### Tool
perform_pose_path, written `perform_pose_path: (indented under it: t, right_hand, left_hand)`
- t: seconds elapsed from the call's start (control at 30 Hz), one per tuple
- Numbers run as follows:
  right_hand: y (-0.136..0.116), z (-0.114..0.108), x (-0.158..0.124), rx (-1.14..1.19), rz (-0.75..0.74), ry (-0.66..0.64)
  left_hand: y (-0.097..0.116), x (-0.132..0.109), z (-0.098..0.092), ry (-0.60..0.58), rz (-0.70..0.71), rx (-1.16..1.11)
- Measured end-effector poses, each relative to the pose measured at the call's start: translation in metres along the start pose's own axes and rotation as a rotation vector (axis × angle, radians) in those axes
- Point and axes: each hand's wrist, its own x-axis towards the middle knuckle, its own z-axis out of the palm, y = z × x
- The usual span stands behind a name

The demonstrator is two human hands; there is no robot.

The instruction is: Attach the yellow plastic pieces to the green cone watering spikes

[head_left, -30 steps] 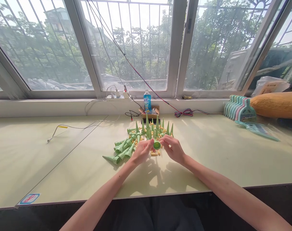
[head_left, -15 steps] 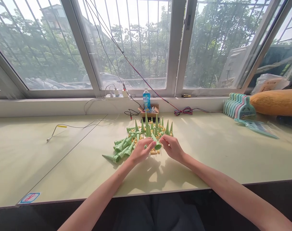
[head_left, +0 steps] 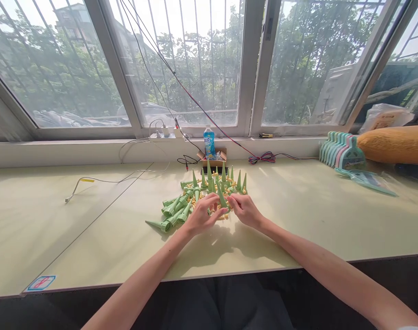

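Observation:
Between my hands is a hollow green plastic spike point(head_left: 222, 198), its point up and its wide end low. My left hand point(head_left: 206, 214) grips it near the wide end, with the thumb underneath and the fingers curled behind. My right hand point(head_left: 246, 211) is closed in a pinch against the spike's right side; whatever its fingertips hold is hidden. Just beyond stand several upright green spikes point(head_left: 209, 170) with small yellow plastic pieces point(head_left: 245, 191) among them. Left of my left hand lies a pile of loose green spikes point(head_left: 172, 208), some with their round open ends facing me.
Behind the spikes stands a small cardboard box point(head_left: 220, 160) with a blue bottle point(head_left: 209, 143). A coiled cable point(head_left: 262, 158) lies by the sill, and a white cable point(head_left: 102, 180) crosses the left side. Pastel plastic pieces point(head_left: 342, 151) stand at the far right.
The held spike has tipped more upright, so its open end no longer faces me. My left thumb has moved slightly right along its base. My right hand has shifted slightly left.

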Motion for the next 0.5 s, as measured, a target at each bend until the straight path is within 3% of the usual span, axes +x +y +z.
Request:
perform_pose_path:
  t: [0.3, 0.5]
  right_hand:
    - [-0.0011, 0.0026, 0.0002, 0.153, 0.149, -0.052]
    - [-0.0003, 0.0049, 0.0007, 0.209, 0.171, -0.007]
  left_hand:
    - [-0.0059, -0.0027, 0.006, 0.023, 0.073, 0.032]
    - [-0.01, -0.0017, 0.0086, 0.067, 0.042, 0.067]
